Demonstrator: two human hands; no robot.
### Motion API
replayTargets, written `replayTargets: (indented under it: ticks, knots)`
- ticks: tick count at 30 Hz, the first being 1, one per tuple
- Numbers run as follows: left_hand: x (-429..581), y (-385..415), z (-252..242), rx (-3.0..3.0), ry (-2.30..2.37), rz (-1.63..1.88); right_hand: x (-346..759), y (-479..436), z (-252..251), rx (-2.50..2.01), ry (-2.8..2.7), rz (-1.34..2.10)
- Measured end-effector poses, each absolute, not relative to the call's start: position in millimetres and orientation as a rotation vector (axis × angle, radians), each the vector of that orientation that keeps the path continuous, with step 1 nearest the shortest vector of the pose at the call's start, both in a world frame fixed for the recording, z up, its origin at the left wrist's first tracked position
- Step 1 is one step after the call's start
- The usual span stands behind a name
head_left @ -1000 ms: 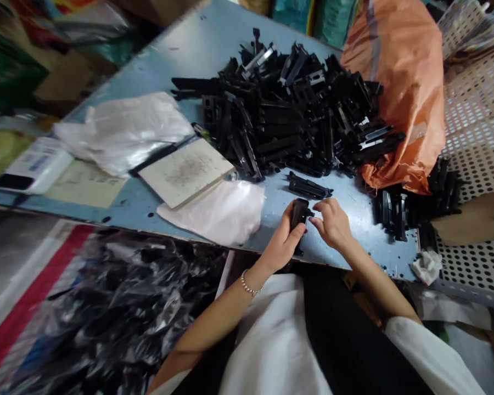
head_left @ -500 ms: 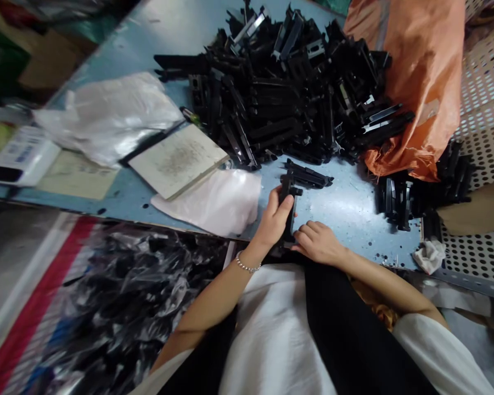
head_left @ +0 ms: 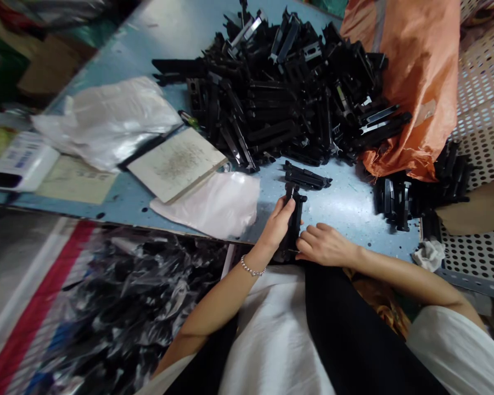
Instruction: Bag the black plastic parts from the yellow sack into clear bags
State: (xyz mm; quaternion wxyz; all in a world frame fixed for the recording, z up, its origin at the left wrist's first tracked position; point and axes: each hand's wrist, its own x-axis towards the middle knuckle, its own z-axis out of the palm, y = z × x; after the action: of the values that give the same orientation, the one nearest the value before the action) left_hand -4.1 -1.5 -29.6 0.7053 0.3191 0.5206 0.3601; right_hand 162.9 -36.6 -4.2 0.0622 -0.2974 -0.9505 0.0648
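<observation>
My left hand (head_left: 276, 224) grips an elongated black plastic part (head_left: 296, 221) that stands almost upright against the blue table (head_left: 349, 216), and a chain bracelet circles that wrist. My right hand (head_left: 323, 245) lies to the right, its fingertips at the part's lower end. Whether those fingers hold the part, I cannot tell. Just above the held part lies a loose black plastic part (head_left: 307, 177). Beyond it rises a large heap of similar black parts (head_left: 271, 99), some with metal strips.
A smaller heap of black parts (head_left: 407, 195) lies to the right, beside an orange woven sack (head_left: 415, 93). Left of my hands are a white plastic sheet (head_left: 206, 206) and a dusty pale board (head_left: 177, 163). Black parts in clear plastic (head_left: 127, 291) lie below the table's near edge.
My right hand has moved from the part's upper end down to its lower end. My left hand has turned the part more upright and drawn it nearer to me.
</observation>
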Motion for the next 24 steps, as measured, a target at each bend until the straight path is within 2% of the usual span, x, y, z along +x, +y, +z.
replayTargets:
  ticks: [2, 5, 9, 14, 17, 22, 24]
  knots:
    - [0.1, -6.0, -32.4, 0.655, 1.150, 0.776, 158.8, -42.9, -12.9, -0.750, -2.903, 0.188]
    - [1.8, -14.5, -42.0, 0.675, 1.137, 0.821, 156.3, -47.7, -24.9, -0.818, -2.885, 0.296]
    - [-4.5, -13.9, -63.9, 0.853, 1.193, 0.917, 164.9, -18.8, -25.9, -1.169, -2.762, 0.480]
    - [1.2, -3.7, -89.7, 1.453, 1.312, 0.816, 188.2, 60.9, -40.9, -1.721, -2.334, 0.190]
    - [5.5, 1.1, -96.1, 1.604, 1.374, 0.878, 191.5, 77.9, -57.9, -1.857, -2.257, 0.311]
    - [-4.3, 11.3, -80.0, 1.142, 1.111, 1.151, 171.5, 35.1, -42.4, -1.426, -2.119, 0.672]
    - [-9.2, 10.9, -65.7, 0.949, 0.974, 1.163, 165.2, 19.1, -23.6, -1.321, -2.108, 0.632]
